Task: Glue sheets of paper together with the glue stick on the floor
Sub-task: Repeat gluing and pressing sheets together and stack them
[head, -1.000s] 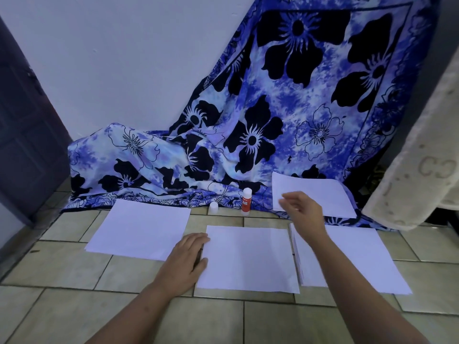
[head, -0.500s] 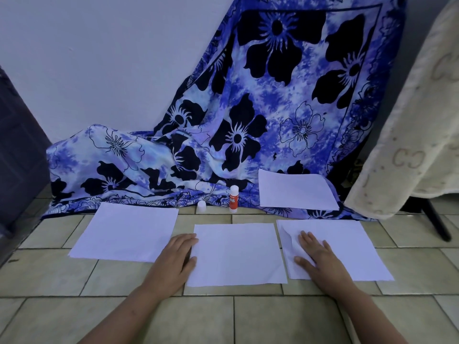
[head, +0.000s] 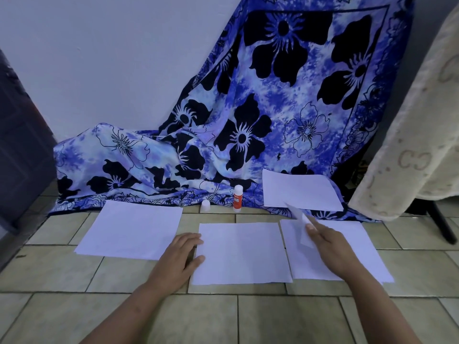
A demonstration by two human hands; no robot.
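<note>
- A dark door [head: 22, 145] fills the far left edge, with a plain white wall [head: 111, 70] beside it.
- The tiled floor [head: 74, 281] runs across the foreground, and every loose sheet lies on it or at its far edge.
- The left sheet [head: 131, 229] lies flat on the tiles, apart from the others.
- The left hand [head: 181, 259] lies flat on the floor with its fingers straight. Its fingertips rest on the left edge of the middle sheet [head: 243, 252], which lies flat.
- Beyond the middle sheet, a small white cap [head: 205, 206] stands on the tiles. Just to its right the glue stick [head: 237, 197] stands upright and uncapped at the hem of the cloth, and neither hand touches it.
- A blue floral cloth [head: 273, 120] hangs down the wall and spills onto the floor behind the papers.
- A far stack of sheets [head: 298, 189] rests on the lower edge of the cloth.
- The right hand [head: 332, 249] is over the right stack [head: 360, 244]. It pinches the left edge of the top sheet [head: 298, 219] between thumb and fingers, and that edge is raised off the stack and blurred.
- A cream blanket [head: 409, 132] hangs at the far right, with a black stand leg [head: 442, 224] on the tiles below it.
</note>
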